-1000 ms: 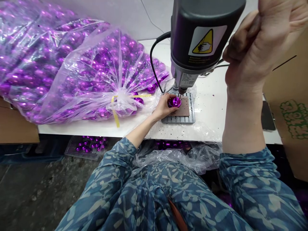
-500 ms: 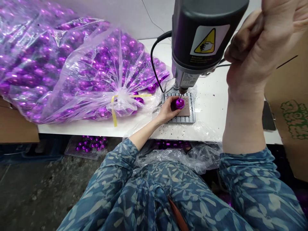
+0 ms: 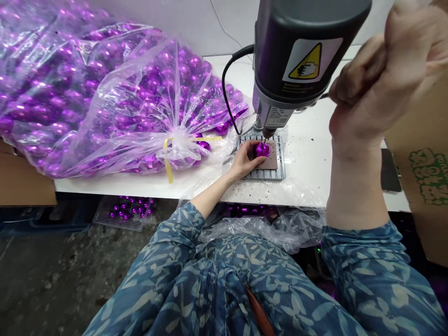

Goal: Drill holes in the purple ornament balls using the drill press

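A shiny purple ball (image 3: pixel 262 150) is pinched in my left hand (image 3: pixel 245 161), between thumb and fingers. It rests on a brown square board (image 3: pixel 271 162) over the grey slotted base plate (image 3: pixel 282 170) of a drill press (image 3: pixel 297 51). The thin drill bit (image 3: pixel 265 139) reaches down to the ball's top; whether it has entered cannot be made out. Raised at the right of the black motor housing, my right hand (image 3: pixel 388 74) is curled closed. Whatever its fingers grip is hidden behind the hand, which is partly blurred.
A large clear bag (image 3: pixel 105 93) of purple balls, tied with yellow tape, fills the left of the white table (image 3: pixel 308 158). Dark shavings surround the base. A cardboard box (image 3: pixel 427 154) and a dark flat object (image 3: pixel 390 170) lie right. A bin (image 3: pixel 131 210) holds more balls below.
The view has shifted slightly, moving the drill press a little to the right in the picture. The ball's visible side looks different, as if turned or tilted. Both hands keep their closed pose.
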`<state>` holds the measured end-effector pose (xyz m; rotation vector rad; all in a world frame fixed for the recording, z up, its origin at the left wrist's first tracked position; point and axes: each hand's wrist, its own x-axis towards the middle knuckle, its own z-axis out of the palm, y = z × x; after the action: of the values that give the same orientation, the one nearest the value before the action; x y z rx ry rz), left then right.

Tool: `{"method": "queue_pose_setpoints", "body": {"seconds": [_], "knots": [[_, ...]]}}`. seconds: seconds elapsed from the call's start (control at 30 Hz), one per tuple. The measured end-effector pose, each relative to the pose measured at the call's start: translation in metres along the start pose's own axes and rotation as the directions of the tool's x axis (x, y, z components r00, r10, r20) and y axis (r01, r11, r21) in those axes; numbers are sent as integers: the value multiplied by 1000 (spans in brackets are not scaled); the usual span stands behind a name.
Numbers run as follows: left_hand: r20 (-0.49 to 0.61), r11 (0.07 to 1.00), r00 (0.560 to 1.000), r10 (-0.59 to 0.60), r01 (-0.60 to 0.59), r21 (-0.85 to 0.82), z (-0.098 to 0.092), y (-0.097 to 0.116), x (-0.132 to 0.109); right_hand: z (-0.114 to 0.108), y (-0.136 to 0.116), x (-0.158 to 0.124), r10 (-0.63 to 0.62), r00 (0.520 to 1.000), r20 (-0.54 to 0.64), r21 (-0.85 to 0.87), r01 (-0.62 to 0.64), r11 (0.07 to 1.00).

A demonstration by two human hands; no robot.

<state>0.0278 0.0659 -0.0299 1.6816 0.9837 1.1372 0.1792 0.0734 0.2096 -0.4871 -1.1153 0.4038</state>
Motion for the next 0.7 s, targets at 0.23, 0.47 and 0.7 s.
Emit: {"method": "queue_pose_setpoints", "body": {"seconds": [0.23,0.47,0.7], "knots": [[-17,999,1000,-5,6,54,-1,-3,-1,-8,-6,-42,-80,992,-94,-64,74,995],[-8,1000,1000,-8,8,8,-3,-2,-3,-25,24,-52,-335,941,-49,61,338,939],[-9,1000,1000,3,-3,2,-4,-4,-3,-46,49,-56,-511,859,24,80,508,858]]}}
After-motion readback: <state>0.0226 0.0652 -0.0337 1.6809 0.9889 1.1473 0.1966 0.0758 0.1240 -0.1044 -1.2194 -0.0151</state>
